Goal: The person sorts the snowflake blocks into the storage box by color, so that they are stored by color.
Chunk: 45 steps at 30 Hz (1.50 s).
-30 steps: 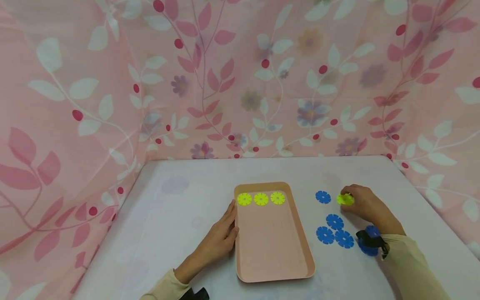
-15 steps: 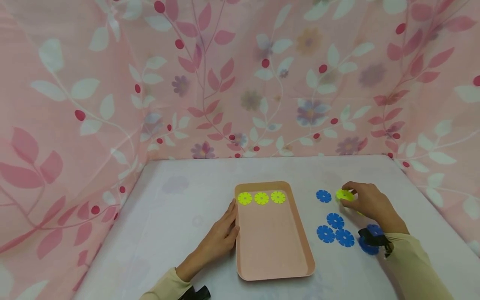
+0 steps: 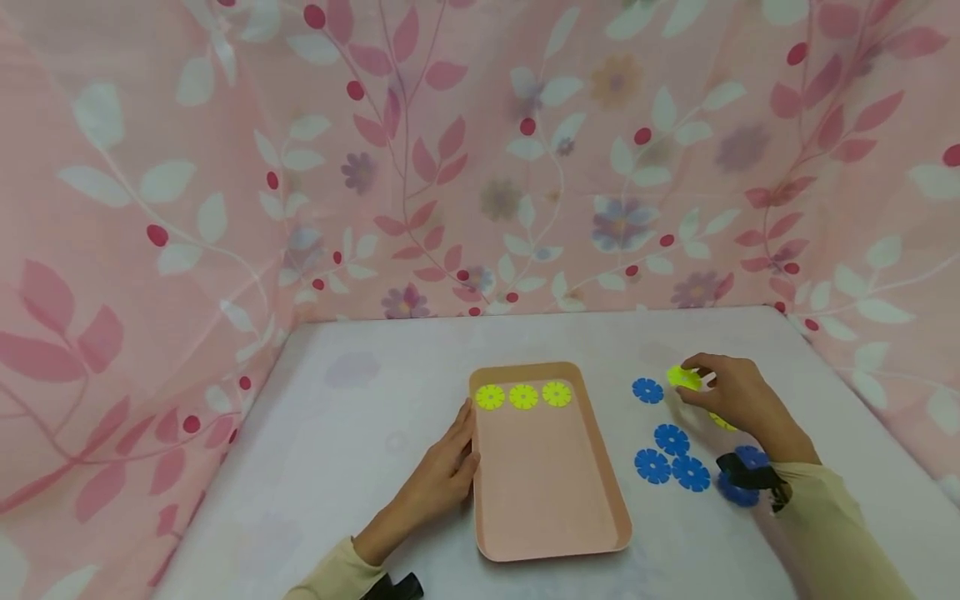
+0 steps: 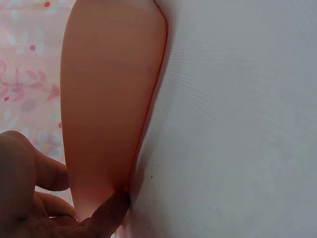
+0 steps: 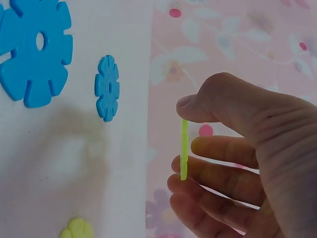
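- Right wrist view: the right hand (image 5: 247,148) pinches a yellow-green snowflake disc (image 5: 184,148) edge-on between thumb and fingers, lifted clear of the white table (image 5: 74,148) (its shadow falls on the cloth below).
- From the head camera the same disc (image 3: 683,377) sits at the fingertips of that hand (image 3: 731,396), over the right part of the table, well apart from the tray.
- Just under the hand, another yellow-green disc (image 3: 722,422) peeks out on the table; the wrist camera also catches its edge (image 5: 77,229).
- Around the hand lie blue discs: one alone (image 3: 647,390) to its left, three close together (image 3: 671,457) nearer the person, and one more (image 3: 738,492) partly hidden behind the wrist camera strap.
- The left hand (image 3: 442,475) lies with relaxed fingers against the left rim of the pink tray (image 3: 551,533), gripping nothing; the left wrist view shows a fingertip (image 4: 111,210) touching the tray's edge (image 4: 143,134).
- Inside the tray, three yellow-green discs (image 3: 522,396) lie in a row along the far end; the rest of its floor is bare.
- Progress, as I judge it: three yellow-green pieces are sorted into the tray, a fourth is in hand but not yet carried over, and at least one more waits on the table. The blue ones are all still outside the tray.
- A pink floral curtain (image 3: 480,150) closes in the table behind and at the sides.
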### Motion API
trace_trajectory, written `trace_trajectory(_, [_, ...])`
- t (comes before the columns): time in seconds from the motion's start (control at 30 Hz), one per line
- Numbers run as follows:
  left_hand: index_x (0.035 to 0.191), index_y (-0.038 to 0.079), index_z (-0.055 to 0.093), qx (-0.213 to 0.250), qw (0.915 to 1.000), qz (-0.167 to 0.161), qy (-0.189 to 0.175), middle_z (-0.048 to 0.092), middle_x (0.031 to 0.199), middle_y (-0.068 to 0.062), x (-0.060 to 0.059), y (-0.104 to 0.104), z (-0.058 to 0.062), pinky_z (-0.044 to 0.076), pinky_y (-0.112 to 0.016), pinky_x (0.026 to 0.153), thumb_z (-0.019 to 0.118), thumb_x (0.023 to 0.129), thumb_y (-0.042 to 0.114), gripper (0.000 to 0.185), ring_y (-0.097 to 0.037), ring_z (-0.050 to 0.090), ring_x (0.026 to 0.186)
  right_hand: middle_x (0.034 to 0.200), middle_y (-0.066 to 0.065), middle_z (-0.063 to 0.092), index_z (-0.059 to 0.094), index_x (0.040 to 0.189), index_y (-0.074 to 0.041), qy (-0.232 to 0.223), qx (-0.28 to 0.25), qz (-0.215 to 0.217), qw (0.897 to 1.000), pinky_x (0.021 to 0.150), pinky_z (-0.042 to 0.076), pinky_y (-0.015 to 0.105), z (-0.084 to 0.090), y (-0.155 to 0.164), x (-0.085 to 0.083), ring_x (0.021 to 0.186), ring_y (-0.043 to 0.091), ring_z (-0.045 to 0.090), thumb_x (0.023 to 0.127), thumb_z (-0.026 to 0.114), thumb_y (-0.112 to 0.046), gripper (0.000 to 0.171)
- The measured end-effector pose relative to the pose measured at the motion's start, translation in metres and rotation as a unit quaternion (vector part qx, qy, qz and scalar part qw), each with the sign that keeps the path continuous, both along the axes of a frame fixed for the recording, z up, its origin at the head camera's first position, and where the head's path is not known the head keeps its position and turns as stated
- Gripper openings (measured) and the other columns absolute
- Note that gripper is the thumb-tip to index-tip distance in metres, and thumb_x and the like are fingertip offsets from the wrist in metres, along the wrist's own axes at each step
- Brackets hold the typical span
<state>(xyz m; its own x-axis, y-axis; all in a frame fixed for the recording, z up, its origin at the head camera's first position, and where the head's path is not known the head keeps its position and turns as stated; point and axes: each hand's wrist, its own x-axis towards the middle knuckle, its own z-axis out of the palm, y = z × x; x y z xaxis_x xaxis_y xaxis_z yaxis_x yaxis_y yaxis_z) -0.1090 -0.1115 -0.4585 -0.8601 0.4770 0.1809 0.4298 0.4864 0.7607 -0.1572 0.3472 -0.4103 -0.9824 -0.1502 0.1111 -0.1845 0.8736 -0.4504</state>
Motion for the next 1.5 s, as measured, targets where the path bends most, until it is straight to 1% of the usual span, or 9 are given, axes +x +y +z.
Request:
trace_trajectory(0.13, [0.159, -0.011, 0.023, 0.006, 1.0000, 0.000, 0.008, 0.013, 0.170, -0.020, 0.000, 0.001, 0.000, 0.022, -0.047, 0.120, 0.055, 0.104, 0.000, 0.064, -0.028, 0.015, 0.155, 0.109, 0.027, 0.069, 0.068, 0.122, 0.004, 0.014, -0.005, 0.003, 1.000, 0.072, 0.061, 0.051, 0.002, -0.001, 0.001, 0.094, 0.045, 0.065, 0.085, 0.087, -0.017, 0.046])
trace_trajectory(0.27, [0.158, -0.013, 0.023, 0.004, 0.9998, 0.003, 0.020, 0.015, 0.169, -0.022, 0.000, 0.001, 0.000, 0.023, -0.050, 0.120, 0.055, 0.103, -0.003, 0.064, -0.032, 0.017, 0.154, 0.110, 0.026, 0.070, 0.068, 0.123, 0.004, 0.041, -0.009, 0.010, 0.999, 0.075, 0.061, 0.054, 0.004, -0.008, 0.003, 0.096, 0.046, 0.067, 0.084, 0.088, -0.014, 0.047])
trace_trajectory(0.47, [0.158, -0.011, 0.022, 0.000, 1.0000, 0.004, 0.008, 0.013, 0.169, -0.020, 0.000, 0.000, -0.001, 0.022, -0.048, 0.121, 0.054, 0.104, -0.001, 0.064, -0.028, 0.015, 0.155, 0.109, 0.025, 0.071, 0.069, 0.120, 0.005, 0.075, -0.012, 0.026, 0.997, 0.074, 0.061, 0.056, 0.009, -0.018, 0.007, 0.095, 0.046, 0.068, 0.081, 0.089, -0.009, 0.045])
trace_trajectory(0.57, [0.158, -0.011, 0.022, 0.004, 0.9999, 0.005, 0.009, 0.013, 0.169, -0.020, 0.000, 0.000, -0.002, 0.022, -0.048, 0.120, 0.054, 0.104, -0.002, 0.064, -0.028, 0.015, 0.155, 0.108, 0.023, 0.072, 0.070, 0.118, 0.005, 0.091, -0.015, 0.041, 0.995, 0.073, 0.061, 0.055, 0.011, -0.022, 0.009, 0.094, 0.044, 0.069, 0.080, 0.089, -0.006, 0.045])
trace_trajectory(0.83, [0.158, -0.013, 0.022, 0.004, 0.9997, 0.006, 0.023, 0.015, 0.169, -0.023, 0.001, 0.002, -0.004, 0.023, -0.051, 0.119, 0.055, 0.103, -0.004, 0.065, -0.031, 0.017, 0.154, 0.109, 0.020, 0.072, 0.071, 0.116, 0.003, 0.091, -0.023, 0.067, 0.993, 0.078, 0.060, 0.057, 0.017, -0.036, 0.011, 0.095, 0.040, 0.069, 0.079, 0.089, -0.005, 0.041])
trace_trajectory(1.07, [0.159, -0.010, 0.022, 0.003, 0.9999, 0.008, 0.014, 0.013, 0.169, -0.020, 0.001, 0.002, -0.002, 0.023, -0.047, 0.120, 0.056, 0.104, -0.001, 0.065, -0.027, 0.016, 0.154, 0.107, 0.015, 0.074, 0.073, 0.112, 0.001, 0.115, -0.017, 0.098, 0.988, 0.077, 0.061, 0.053, 0.026, -0.048, 0.009, 0.091, 0.034, 0.071, 0.079, 0.092, -0.008, 0.040])
trace_trajectory(1.27, [0.159, -0.010, 0.023, 0.013, 0.9998, 0.010, 0.005, 0.013, 0.170, -0.020, 0.003, 0.003, -0.001, 0.023, -0.047, 0.120, 0.055, 0.103, -0.001, 0.065, -0.028, 0.017, 0.154, 0.107, 0.010, 0.073, 0.073, 0.111, -0.002, 0.117, -0.028, 0.128, 0.984, 0.078, 0.061, 0.050, 0.033, -0.061, 0.009, 0.089, 0.029, 0.071, 0.079, 0.092, -0.010, 0.037])
trace_trajectory(1.4, [0.159, -0.011, 0.024, 0.015, 0.9997, 0.014, 0.015, 0.014, 0.169, -0.021, 0.002, 0.005, -0.003, 0.025, -0.049, 0.119, 0.055, 0.103, -0.003, 0.065, -0.030, 0.018, 0.154, 0.105, 0.010, 0.073, 0.073, 0.111, -0.002, 0.120, -0.024, 0.137, 0.983, 0.077, 0.061, 0.048, 0.038, -0.070, 0.007, 0.088, 0.028, 0.072, 0.079, 0.091, -0.008, 0.037])
trace_trajectory(1.5, [0.158, -0.011, 0.024, 0.016, 0.9995, 0.015, 0.023, 0.015, 0.169, -0.022, 0.001, 0.007, -0.004, 0.025, -0.051, 0.118, 0.055, 0.102, -0.003, 0.065, -0.031, 0.019, 0.154, 0.106, 0.011, 0.073, 0.073, 0.112, -0.001, 0.111, -0.024, 0.136, 0.984, 0.077, 0.062, 0.048, 0.041, -0.077, 0.006, 0.088, 0.029, 0.072, 0.079, 0.091, -0.008, 0.038])
